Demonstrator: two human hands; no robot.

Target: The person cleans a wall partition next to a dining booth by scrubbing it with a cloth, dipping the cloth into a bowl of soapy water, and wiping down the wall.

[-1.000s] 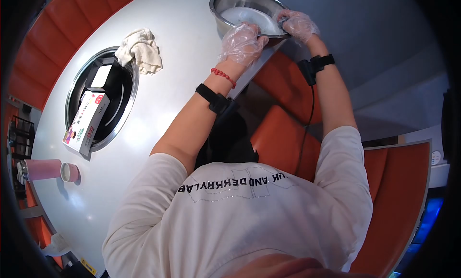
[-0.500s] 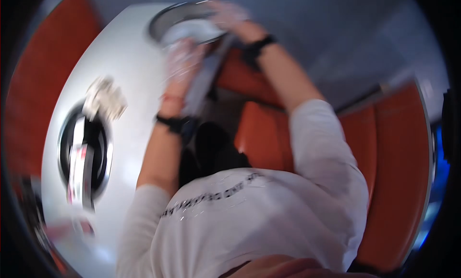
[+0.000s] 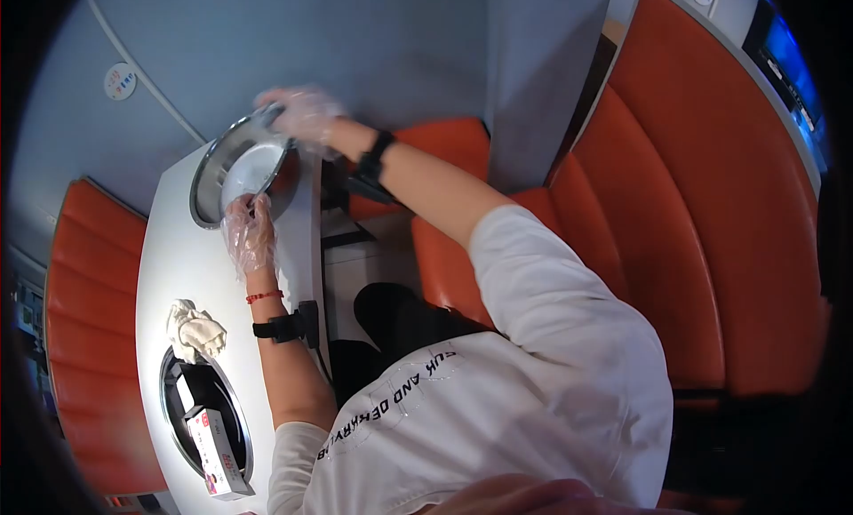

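Observation:
A shiny metal basin [image 3: 209, 182] is at the far end of the white table, looking tilted, with a smooth white mass [image 3: 253, 167] inside that I cannot identify. My left hand [image 3: 249, 231], in a clear plastic glove, has its fingers closed on the near rim. My right hand [image 3: 306, 118], also gloved and a little blurred, is at the far right rim with its fingers bent over the edge. Whether the basin rests fully on the table is hidden.
Nearer on the white table [image 3: 160, 275] lie a crumpled cream cloth [image 3: 195, 331] and a round black recess with a metal ring [image 3: 169, 417]. A white printed box [image 3: 215, 453] lies across it. Orange benches [image 3: 93, 337] flank the table; a grey wall [image 3: 355, 44] stands behind.
My view has turned, so the table, basin and both hands appear lower and further left. The picture is sharper. Both hands stay at the basin's rim.

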